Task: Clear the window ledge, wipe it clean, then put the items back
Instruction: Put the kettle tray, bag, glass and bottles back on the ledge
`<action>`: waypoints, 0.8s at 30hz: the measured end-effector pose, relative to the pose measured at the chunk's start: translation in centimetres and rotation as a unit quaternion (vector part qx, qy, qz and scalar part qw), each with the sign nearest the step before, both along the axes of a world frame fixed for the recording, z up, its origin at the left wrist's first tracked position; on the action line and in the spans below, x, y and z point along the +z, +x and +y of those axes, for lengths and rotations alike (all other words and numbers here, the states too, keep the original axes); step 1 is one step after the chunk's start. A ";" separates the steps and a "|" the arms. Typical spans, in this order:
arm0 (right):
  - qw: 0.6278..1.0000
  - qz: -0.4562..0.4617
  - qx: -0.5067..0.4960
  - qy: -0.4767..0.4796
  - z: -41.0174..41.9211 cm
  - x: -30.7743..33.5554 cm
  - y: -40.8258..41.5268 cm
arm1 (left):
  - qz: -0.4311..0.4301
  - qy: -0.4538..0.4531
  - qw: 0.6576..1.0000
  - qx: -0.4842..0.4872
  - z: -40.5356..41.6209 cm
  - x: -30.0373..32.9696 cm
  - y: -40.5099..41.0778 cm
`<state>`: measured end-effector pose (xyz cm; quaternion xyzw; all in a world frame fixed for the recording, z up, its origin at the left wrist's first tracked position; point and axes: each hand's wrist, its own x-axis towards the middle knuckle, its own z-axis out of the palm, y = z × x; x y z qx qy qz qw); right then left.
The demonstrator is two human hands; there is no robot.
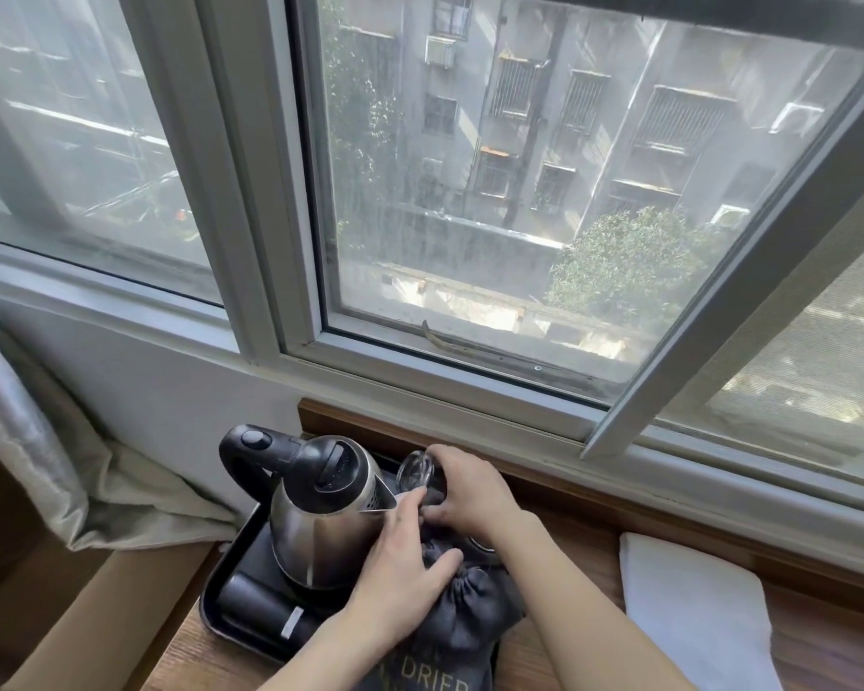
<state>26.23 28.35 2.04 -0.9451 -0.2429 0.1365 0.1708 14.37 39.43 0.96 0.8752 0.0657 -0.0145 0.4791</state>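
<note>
Bag text: "DRIER" in pale capitals on the dark drawstring bag (462, 635), printed below the left hand (400, 566), near the bottom frame edge.
Line above "DRIER": cut off and too faint to read.
Kettle (320, 516), left of both hands: no legible marking.

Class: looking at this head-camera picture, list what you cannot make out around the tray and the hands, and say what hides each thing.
Head view:
- Glass: lower part hidden by right hand.
- Dark bag: printed text cut off by bottom edge; top hidden by left hand.
- Tray: right side hidden by bag and arms.
- Kettle: contents unseen, lid shut.
</note>
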 end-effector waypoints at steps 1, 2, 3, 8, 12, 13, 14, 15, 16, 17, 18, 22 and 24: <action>0.999 0.012 -0.029 0.036 -0.3 0.3 -0.1 | -0.015 -0.003 1.000 0.005 -0.2 0.1 0.0; 0.996 0.026 -0.054 0.072 -0.6 0.5 -0.2 | -0.028 -0.004 1.000 0.009 -0.4 0.2 -0.1; 0.991 0.038 -0.076 0.107 -0.9 0.8 -0.3 | -0.038 -0.005 0.999 0.012 -0.7 0.4 -0.1; 0.968 0.085 -0.127 0.200 -2.4 1.3 -0.7 | -0.042 -0.037 0.997 0.049 -1.2 1.1 1.1; 0.969 0.083 -0.120 0.200 -2.7 0.7 -1.2 | -0.007 -0.058 0.996 0.071 -1.2 1.7 2.6; 0.971 0.076 -0.122 0.191 -2.7 0.5 -1.3 | -0.006 -0.053 0.996 0.072 -1.3 1.7 3.0; 0.974 0.069 -0.123 0.180 -2.6 0.2 -1.3 | -0.003 -0.045 0.996 0.073 -1.4 1.7 3.2; 0.976 0.066 -0.123 0.166 -2.7 0.0 -1.3 | 0.001 -0.036 0.997 0.073 -1.4 1.6 3.5; 0.979 0.065 -0.122 0.147 -2.7 -0.2 -1.4 | 0.007 -0.026 0.997 0.073 -1.4 1.5 3.7; 0.983 0.062 -0.118 0.125 -2.7 -0.3 -1.4 | 0.013 -0.016 0.997 0.071 -1.4 1.3 3.9; 0.987 0.054 -0.113 0.104 -2.7 -0.5 -1.3 | 0.019 -0.006 0.997 0.068 -1.4 1.1 4.0; 0.995 0.029 -0.095 0.032 -2.5 -1.0 -1.2 | 0.045 0.020 0.997 0.057 -1.3 0.7 4.6; 0.996 0.028 -0.087 0.009 -2.4 -1.1 -1.0 | 0.059 0.030 0.996 0.056 -1.4 0.5 4.8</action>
